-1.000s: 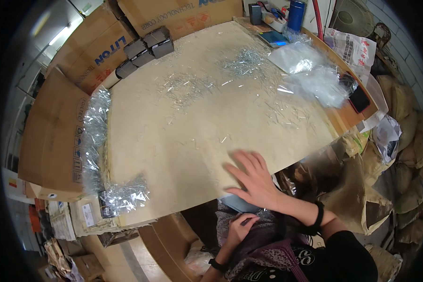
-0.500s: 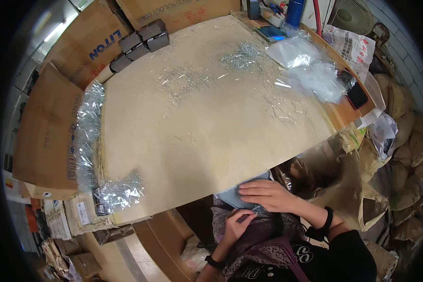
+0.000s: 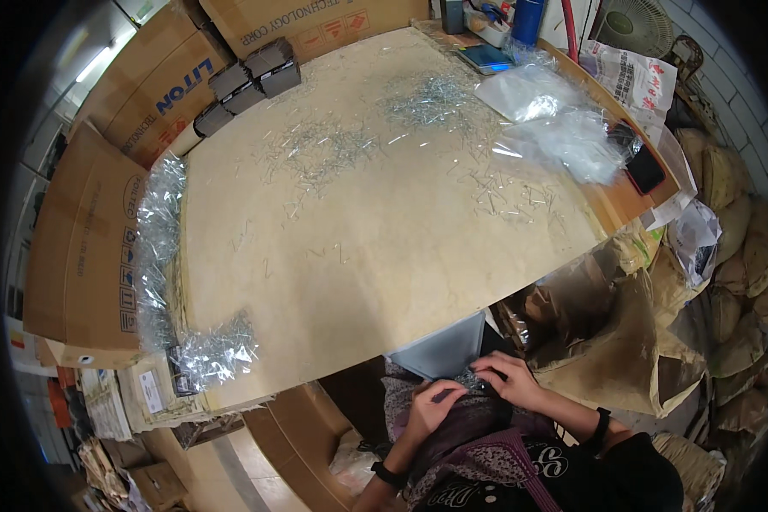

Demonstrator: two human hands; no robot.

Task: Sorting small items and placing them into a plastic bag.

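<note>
My left hand [image 3: 435,408] is closed in a pinch at the low corner of a grey, flat-bottomed tray [image 3: 449,350] that rests over my lap against the table edge. My right hand [image 3: 512,381] is beside it, fingers curled and thumb drawn in, just right of the tray. A small heap of thin shiny metal pieces [image 3: 469,381] shows between the two sets of fingertips. Whatever each hand pinches is too small to make out. Bent thin metal wires [image 3: 433,101] lie scattered in loose heaps over the table [image 3: 358,256].
Shiny wire pieces in clear plastic [image 3: 219,350] line the table's left edge. Dark small boxes [image 3: 247,84] stand at the back left before cardboard cartons [image 3: 84,235]. Clear plastic bags [image 3: 563,141] and a phone [image 3: 646,169] lie at right. A brown sack [image 3: 631,358] stands beside my right arm.
My right hand has come off the tray, moving right and down, and its fingers have curled in near the left. The left hand stays almost in place. More of the tray shows.
</note>
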